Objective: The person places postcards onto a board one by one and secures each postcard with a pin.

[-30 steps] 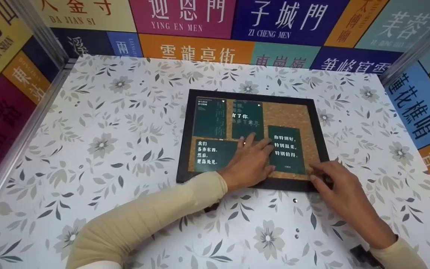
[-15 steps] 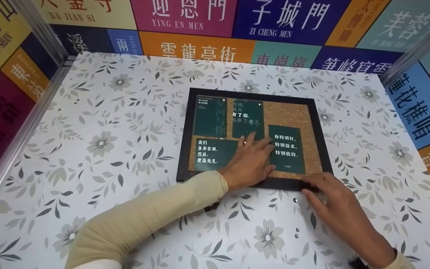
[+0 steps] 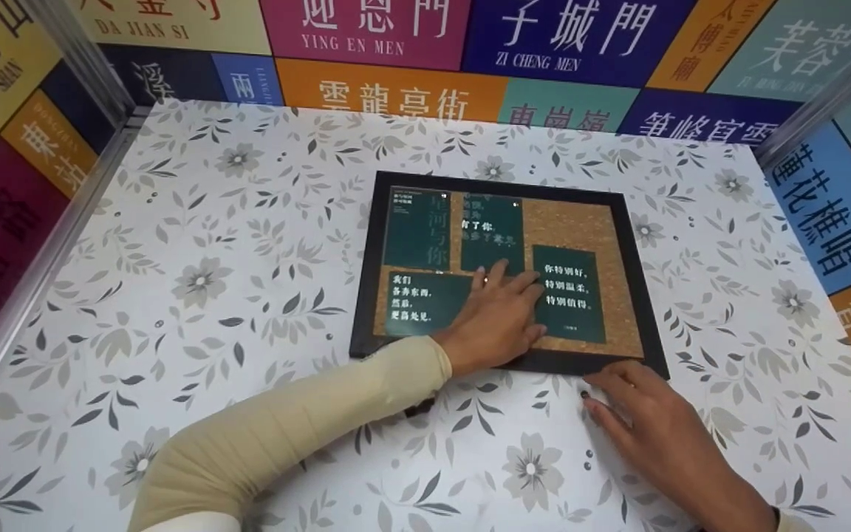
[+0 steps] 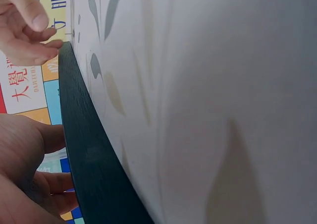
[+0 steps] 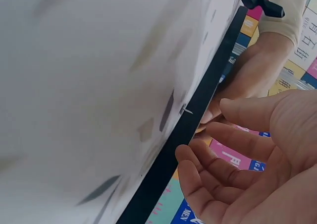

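Observation:
A black-framed cork board (image 3: 573, 222) lies on the table with several dark green cards bearing white characters, among them the right-hand card (image 3: 568, 295). My left hand (image 3: 496, 318) rests across the board's middle, fingers spread, partly covering the lower-left card (image 3: 425, 303). At the front edge near the right corner is my right hand (image 3: 647, 414), its thumb and fingers apart with nothing visible between them. In the right wrist view, loosely bent fingertips (image 5: 184, 154) lie against or just beside the black frame edge (image 5: 198, 102); contact is unclear.
The table (image 3: 248, 222) has a white cloth with grey flowers and leaves. Colourful panels (image 3: 388, 44) with Chinese lettering stand behind it and at both sides. A small shiny sliver (image 5: 186, 110) shows at the frame edge in the right wrist view.
My right hand has moved from the board's lower right corner leftward and toward me, along the front edge. The left hand has stayed in place on the board.

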A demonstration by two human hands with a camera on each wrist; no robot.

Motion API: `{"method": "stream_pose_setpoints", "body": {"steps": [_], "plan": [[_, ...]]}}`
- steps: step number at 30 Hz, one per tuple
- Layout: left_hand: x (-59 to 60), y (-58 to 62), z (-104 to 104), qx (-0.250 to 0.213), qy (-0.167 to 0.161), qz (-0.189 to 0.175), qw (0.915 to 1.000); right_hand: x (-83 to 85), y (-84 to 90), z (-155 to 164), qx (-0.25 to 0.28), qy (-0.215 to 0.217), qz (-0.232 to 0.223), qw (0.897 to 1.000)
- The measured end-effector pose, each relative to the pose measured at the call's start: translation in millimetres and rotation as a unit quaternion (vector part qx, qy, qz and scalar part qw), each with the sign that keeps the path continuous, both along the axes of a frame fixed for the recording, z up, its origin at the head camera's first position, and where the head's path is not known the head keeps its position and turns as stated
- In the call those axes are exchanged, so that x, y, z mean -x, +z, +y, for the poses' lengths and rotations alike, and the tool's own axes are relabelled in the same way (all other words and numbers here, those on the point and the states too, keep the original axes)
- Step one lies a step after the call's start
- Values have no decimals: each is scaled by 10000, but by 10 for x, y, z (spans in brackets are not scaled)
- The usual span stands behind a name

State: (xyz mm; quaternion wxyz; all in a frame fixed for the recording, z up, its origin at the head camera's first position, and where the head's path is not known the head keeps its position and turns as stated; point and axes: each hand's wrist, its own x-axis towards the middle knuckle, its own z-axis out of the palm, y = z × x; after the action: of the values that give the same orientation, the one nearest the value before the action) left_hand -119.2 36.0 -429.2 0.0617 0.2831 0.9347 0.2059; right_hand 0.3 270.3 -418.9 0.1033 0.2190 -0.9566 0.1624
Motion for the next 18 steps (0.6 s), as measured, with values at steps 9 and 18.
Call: {"method": "stream_pose_setpoints", "body": {"steps": [9,18], "plan": [[-1,5,10,85,31,-43,9999,-36,17,-10,-284,40,-309,9991],[-10,1,8,70,41,-54,10000,-27,10,-21,-344,-25,-457,9984]]}}
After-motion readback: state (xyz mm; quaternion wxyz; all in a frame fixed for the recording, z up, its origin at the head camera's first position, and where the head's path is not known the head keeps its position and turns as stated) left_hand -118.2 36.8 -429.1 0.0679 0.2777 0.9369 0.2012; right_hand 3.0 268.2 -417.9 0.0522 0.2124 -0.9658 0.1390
